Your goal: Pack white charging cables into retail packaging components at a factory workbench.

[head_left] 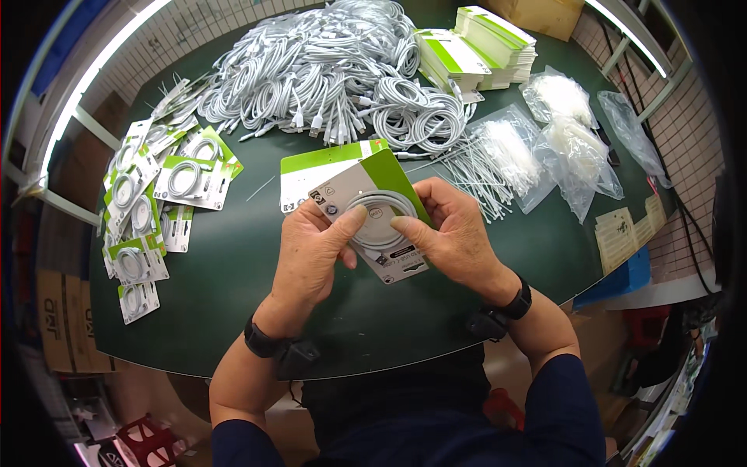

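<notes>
Both hands hold one green-and-white packaging card above the dark green table. A coiled white cable sits in the card's round window. My left hand grips the card's left edge, thumb pressed on the coil. My right hand grips the right edge, thumb also on the coil. A second, flat card lies on the table just behind the held one.
A big heap of coiled white cables fills the far middle. Finished packed cards lie at the left. Stacks of blank cards stand far right, with clear bags of white ties nearby and loose ties beside them.
</notes>
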Action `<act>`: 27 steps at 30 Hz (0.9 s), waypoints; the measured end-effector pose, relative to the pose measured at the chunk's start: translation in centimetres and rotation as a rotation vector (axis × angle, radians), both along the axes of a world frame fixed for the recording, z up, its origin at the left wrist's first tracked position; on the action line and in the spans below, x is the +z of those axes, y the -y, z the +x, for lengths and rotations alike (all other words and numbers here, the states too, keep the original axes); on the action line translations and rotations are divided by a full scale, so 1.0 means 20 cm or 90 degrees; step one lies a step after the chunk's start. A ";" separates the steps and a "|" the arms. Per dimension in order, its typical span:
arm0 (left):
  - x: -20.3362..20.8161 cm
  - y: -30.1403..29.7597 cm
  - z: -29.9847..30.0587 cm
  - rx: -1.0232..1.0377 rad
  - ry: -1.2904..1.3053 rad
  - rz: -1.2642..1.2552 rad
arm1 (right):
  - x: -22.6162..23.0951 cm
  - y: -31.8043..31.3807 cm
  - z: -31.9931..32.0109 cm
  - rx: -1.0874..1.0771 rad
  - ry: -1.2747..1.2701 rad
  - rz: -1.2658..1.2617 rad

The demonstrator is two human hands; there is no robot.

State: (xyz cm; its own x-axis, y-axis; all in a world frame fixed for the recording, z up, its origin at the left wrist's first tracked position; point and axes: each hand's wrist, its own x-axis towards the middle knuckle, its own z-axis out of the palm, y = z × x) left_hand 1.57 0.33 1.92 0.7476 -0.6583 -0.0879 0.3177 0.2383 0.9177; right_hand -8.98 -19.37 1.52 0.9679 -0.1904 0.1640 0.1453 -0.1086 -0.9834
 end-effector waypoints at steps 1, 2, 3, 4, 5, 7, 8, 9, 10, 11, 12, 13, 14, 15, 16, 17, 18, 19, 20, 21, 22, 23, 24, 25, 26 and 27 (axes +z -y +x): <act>0.00 0.00 -0.01 -0.020 -0.033 -0.018 | 0.00 0.00 0.00 0.014 0.004 0.009; -0.01 0.01 -0.02 -0.021 -0.034 -0.023 | -0.01 0.00 0.00 0.029 0.008 0.018; 0.00 0.01 -0.03 -0.005 -0.047 -0.028 | -0.01 0.00 0.00 0.044 0.010 0.027; 0.02 0.02 -0.04 0.009 -0.062 -0.035 | 0.00 0.00 0.00 0.041 0.007 0.020; 0.03 0.03 -0.05 0.022 -0.077 -0.042 | 0.01 0.01 0.00 0.053 0.016 0.006; 0.03 0.03 -0.06 0.009 -0.040 -0.035 | 0.02 0.03 0.00 0.077 0.033 -0.020; 0.02 0.02 -0.05 0.000 0.002 -0.021 | 0.02 0.05 0.00 0.074 0.027 -0.028; 0.02 0.02 -0.05 -0.009 0.043 -0.008 | 0.02 0.07 0.01 0.061 0.038 -0.011; 0.02 0.00 -0.05 -0.014 0.037 -0.017 | 0.03 0.10 0.02 0.048 0.049 0.006; 0.03 0.00 -0.06 -0.013 0.066 -0.009 | 0.03 0.14 0.01 0.029 0.058 0.020; 0.05 0.00 -0.07 -0.013 0.096 -0.001 | 0.04 0.18 0.02 0.019 0.049 0.008; 0.05 -0.01 -0.07 -0.012 0.126 0.007 | 0.05 0.23 0.04 -0.060 0.037 -0.053; 0.05 -0.01 -0.07 -0.022 0.120 -0.005 | 0.06 0.28 0.06 -0.140 0.027 -0.115; 0.06 -0.02 -0.07 -0.006 0.136 -0.023 | 0.06 0.34 0.06 -0.219 0.017 -0.178; 0.06 -0.03 -0.06 0.012 0.153 -0.036 | 0.03 0.40 0.07 -0.227 0.013 -0.185; 0.05 -0.03 -0.06 0.032 0.172 -0.050 | 0.00 0.48 0.07 -0.241 -0.001 -0.325; 0.04 -0.03 -0.06 0.027 0.170 -0.057 | -0.04 0.56 0.07 -0.253 -0.016 -0.464; 0.03 -0.04 -0.06 0.059 0.194 -0.077 | -0.04 0.57 0.07 -0.260 -0.031 -0.599; 0.02 -0.04 -0.06 0.090 0.219 -0.096 | -0.05 0.57 0.07 -0.263 -0.032 -0.600; 0.02 -0.05 -0.06 0.122 0.244 -0.114 | -0.06 0.57 0.07 -0.254 -0.066 -0.621; 0.02 -0.05 -0.06 0.118 0.245 -0.114 | -0.07 0.57 0.07 -0.245 -0.099 -0.640; 0.01 -0.05 -0.06 0.150 0.285 -0.121 | -0.07 0.56 0.07 -0.237 -0.132 -0.658; 0.00 -0.05 -0.05 0.182 0.327 -0.126 | -0.09 0.54 0.09 -0.239 -0.130 -0.652; -0.01 -0.06 -0.05 0.214 0.370 -0.130 | -0.10 0.52 0.10 -0.250 -0.138 -0.684; -0.02 -0.06 -0.05 0.209 0.376 -0.126 | -0.12 0.51 0.12 -0.262 -0.145 -0.714; -0.02 -0.06 -0.05 0.219 0.407 -0.123 | -0.14 0.49 0.13 -0.274 -0.153 -0.744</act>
State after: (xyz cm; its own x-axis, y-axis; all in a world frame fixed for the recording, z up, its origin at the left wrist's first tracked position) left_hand 0.51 1.55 1.57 0.7803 -0.3383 0.5260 -0.3849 0.4032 0.8302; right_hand -6.44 -29.27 -1.21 0.8927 -0.3568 0.2753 -0.2860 -0.9206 -0.2658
